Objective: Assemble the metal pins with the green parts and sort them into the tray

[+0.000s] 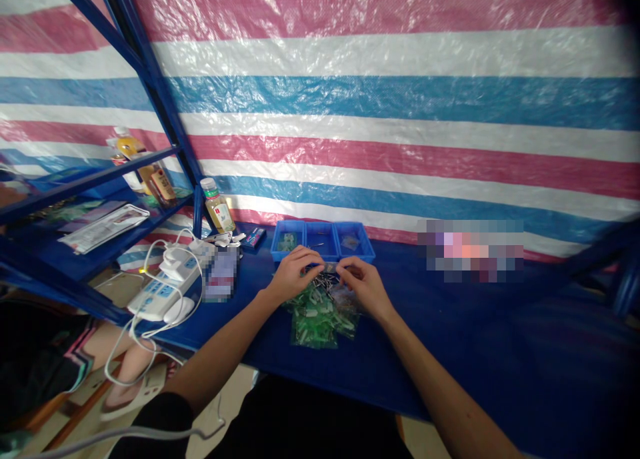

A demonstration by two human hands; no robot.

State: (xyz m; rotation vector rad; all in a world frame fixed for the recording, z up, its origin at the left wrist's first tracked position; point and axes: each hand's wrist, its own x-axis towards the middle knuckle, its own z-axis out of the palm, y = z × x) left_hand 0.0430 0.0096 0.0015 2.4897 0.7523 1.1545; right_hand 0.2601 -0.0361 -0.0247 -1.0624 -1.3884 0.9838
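Observation:
My left hand (299, 274) and my right hand (364, 284) face each other over the blue table. Thumbs and fingers pinch the two ends of a small clear-grey piece (330, 267), too small to name for certain. Under the hands lies a heap of thin metal pins or screws (326, 286). Nearer my body, small green-tinted plastic bags (315, 322) are piled up. Just beyond my fingers stands a blue three-part tray (367, 247); its left compartment holds greenish bags, its middle a thin metal piece, and its right small clear pieces.
To the left are a power strip (159, 295) with tangled white cables, a drink bottle (219, 207) and a small blue box (254, 238). A blue metal frame (150, 79) rises there. Another person's legs (117, 352) show at lower left. Striped plastic sheeting (400, 99) hangs behind the table.

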